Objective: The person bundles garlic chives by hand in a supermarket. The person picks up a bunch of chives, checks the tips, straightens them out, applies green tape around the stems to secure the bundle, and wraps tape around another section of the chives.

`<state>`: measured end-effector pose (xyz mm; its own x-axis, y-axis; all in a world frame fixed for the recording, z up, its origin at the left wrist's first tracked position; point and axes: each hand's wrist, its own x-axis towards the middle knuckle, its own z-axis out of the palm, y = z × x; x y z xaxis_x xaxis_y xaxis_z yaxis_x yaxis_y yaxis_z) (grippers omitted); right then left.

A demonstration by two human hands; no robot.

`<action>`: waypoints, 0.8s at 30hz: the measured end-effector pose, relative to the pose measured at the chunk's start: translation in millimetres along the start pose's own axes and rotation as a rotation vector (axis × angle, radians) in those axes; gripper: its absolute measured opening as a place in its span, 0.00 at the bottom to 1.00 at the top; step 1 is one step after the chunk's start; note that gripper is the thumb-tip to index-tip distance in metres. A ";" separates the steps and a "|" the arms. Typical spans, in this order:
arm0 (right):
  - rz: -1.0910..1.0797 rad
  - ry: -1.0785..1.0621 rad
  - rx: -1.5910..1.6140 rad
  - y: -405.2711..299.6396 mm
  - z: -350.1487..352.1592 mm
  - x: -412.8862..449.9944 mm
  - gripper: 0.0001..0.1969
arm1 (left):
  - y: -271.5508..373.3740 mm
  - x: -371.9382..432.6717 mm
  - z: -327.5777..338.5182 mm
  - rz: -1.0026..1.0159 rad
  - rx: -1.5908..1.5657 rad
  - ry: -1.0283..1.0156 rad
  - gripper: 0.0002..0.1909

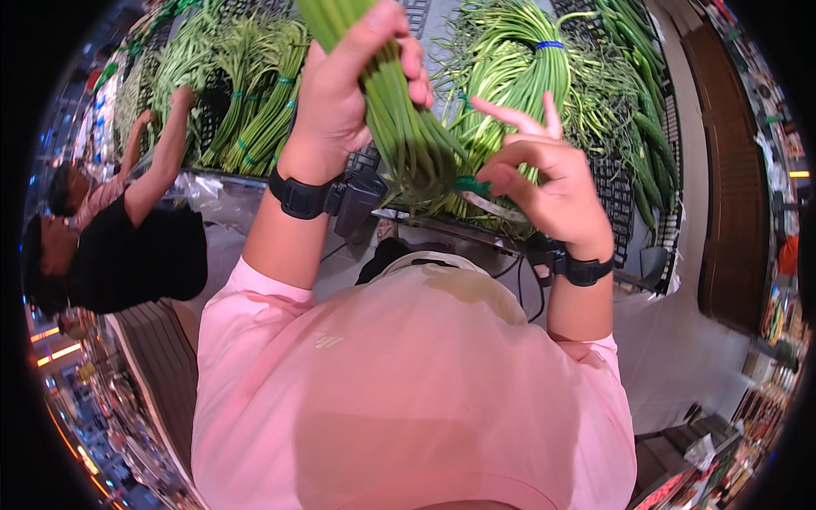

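A bundle of long green stalks, probably garlic scapes [408, 121], is gripped in my left hand [357, 83], its curled lower end hanging down to the right. My right hand [542, 172] pinches a green tie or tape [473, 185] between thumb and fingertips beside that lower end, with the other fingers raised. A pale strip hangs just below the right fingertips; what it belongs to I cannot tell. Behind the right hand lies a looped bunch of green stalks [553, 73] bound with a blue band [549, 44], on a heap of thin, curly stalks.
Banded bunches of green stalks [255, 121] lie on the black display rack at the left. Cucumbers [651, 143] line its right side. Two people stand at the far left; one in a black shirt [146, 255] reaches into the greens. A brown panel [733, 178] stands at the right.
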<state>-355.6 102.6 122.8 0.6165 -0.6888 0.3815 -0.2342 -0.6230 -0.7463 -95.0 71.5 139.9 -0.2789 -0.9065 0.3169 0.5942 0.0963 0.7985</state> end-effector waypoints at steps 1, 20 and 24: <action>-0.034 -0.023 -0.007 -4.7 -9.3 3.9 0.04 | 0.7 -2.8 6.8 -0.022 0.048 -0.052 0.16; -0.075 -0.279 0.845 17.8 20.7 14.6 0.07 | -21.0 32.9 24.3 -0.236 -0.593 0.263 0.11; 0.027 -0.167 0.957 27.8 42.0 12.8 0.08 | -25.8 31.3 6.4 -0.284 -0.234 0.334 0.26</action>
<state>-322.7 92.0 84.0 0.7358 -0.5912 0.3303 0.4150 0.0082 -0.9098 -123.9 43.3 132.4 -0.2200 -0.9695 -0.1085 0.6940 -0.2337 0.6810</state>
